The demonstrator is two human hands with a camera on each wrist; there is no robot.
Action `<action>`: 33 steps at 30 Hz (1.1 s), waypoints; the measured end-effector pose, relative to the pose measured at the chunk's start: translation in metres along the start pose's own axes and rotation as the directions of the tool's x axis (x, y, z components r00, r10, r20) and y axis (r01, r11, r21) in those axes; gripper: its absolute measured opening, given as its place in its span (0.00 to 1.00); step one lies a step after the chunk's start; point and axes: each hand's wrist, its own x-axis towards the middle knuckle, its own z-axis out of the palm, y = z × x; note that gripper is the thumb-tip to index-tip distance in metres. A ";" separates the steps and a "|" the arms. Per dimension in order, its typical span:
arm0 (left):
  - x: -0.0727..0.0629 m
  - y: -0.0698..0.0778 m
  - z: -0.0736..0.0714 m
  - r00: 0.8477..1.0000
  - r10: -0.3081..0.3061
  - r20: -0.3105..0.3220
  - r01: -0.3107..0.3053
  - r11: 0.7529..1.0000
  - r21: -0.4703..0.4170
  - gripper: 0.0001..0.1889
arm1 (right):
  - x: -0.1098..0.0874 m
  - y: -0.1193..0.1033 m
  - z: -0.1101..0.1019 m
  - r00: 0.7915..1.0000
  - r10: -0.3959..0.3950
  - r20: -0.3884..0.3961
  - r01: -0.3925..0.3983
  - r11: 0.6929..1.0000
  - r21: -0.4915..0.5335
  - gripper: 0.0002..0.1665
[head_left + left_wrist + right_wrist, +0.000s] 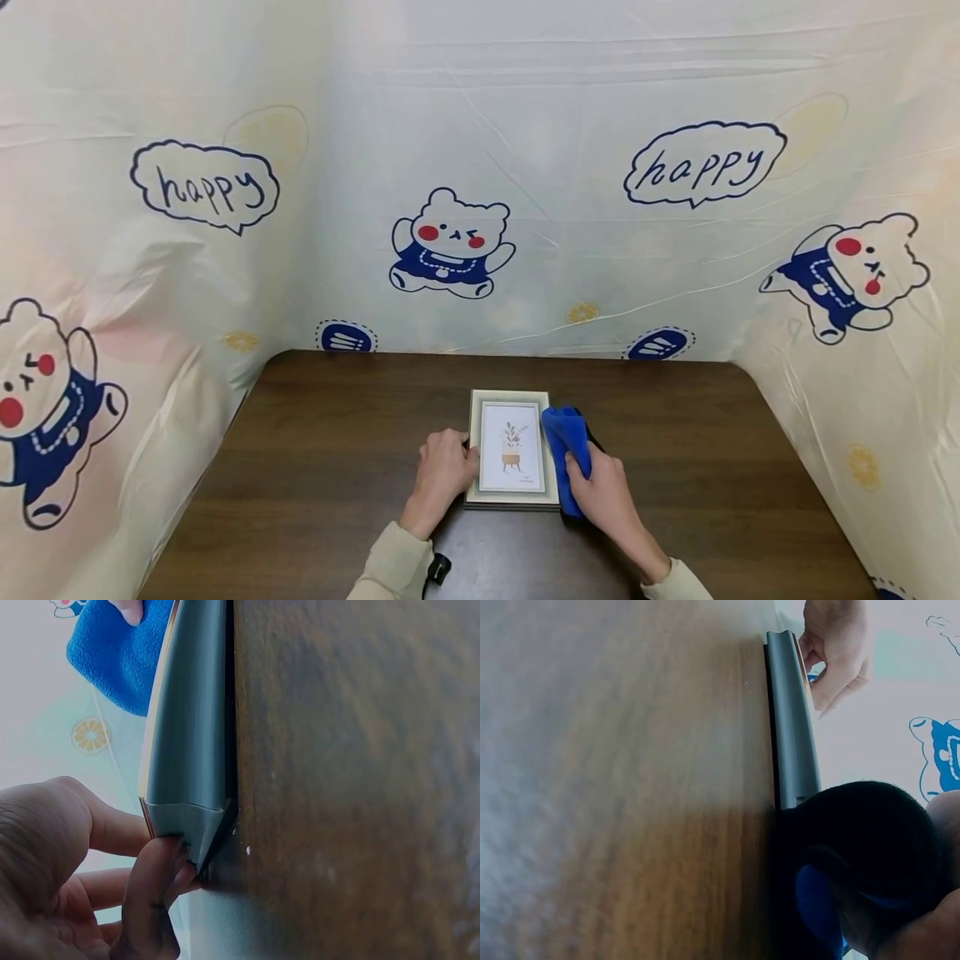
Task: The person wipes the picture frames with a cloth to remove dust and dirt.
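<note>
A picture frame (512, 446) with a pale border lies face up on the brown wooden table, a print of a potted plant inside it. My left hand (444, 468) grips the frame's left side; in the left wrist view its fingers (154, 874) bend around the edge near a corner. At the opposite side, my right hand (607, 490) holds a folded blue cloth (564, 437) against the frame's right edge. In the right wrist view the dark, shaded underside of the cloth (870, 825) hides the near end of the frame and most of the fingers.
The wooden table (337, 417) extends to both sides and behind the frame. A pale curtain (570, 150) printed with bears and "happy" bubbles surrounds the table at the back and sides. A black strap piece (438, 569) sits at the left sleeve.
</note>
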 end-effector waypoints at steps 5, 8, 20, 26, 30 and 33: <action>0.000 0.000 0.001 1.000 -0.010 0.011 0.010 1.000 -0.014 0.05 | -0.005 0.001 -0.001 1.000 0.027 0.011 -0.027 1.000 0.004 0.06; 0.000 -0.001 0.000 1.000 -0.014 0.017 0.015 1.000 -0.017 0.07 | -0.009 0.001 -0.001 0.999 0.034 0.014 -0.035 0.999 0.011 0.05; 0.000 0.002 0.000 1.000 -0.007 0.019 0.008 1.000 -0.023 0.09 | -0.024 0.000 -0.014 0.995 0.081 0.063 -0.086 0.993 0.079 0.03; 0.001 0.000 0.000 1.000 -0.005 0.009 0.005 1.000 -0.008 0.09 | -0.028 0.001 -0.021 0.981 0.129 0.142 -0.147 0.981 0.129 0.06; 0.002 -0.001 0.000 1.000 -0.010 0.014 0.010 1.000 -0.011 0.11 | -0.027 0.006 -0.030 0.958 0.164 0.233 -0.208 0.962 0.178 0.13; 0.002 -0.001 0.001 1.000 -0.021 0.023 0.022 1.000 -0.019 0.13 | -0.025 0.010 -0.040 0.928 0.208 0.310 -0.289 0.925 0.246 0.20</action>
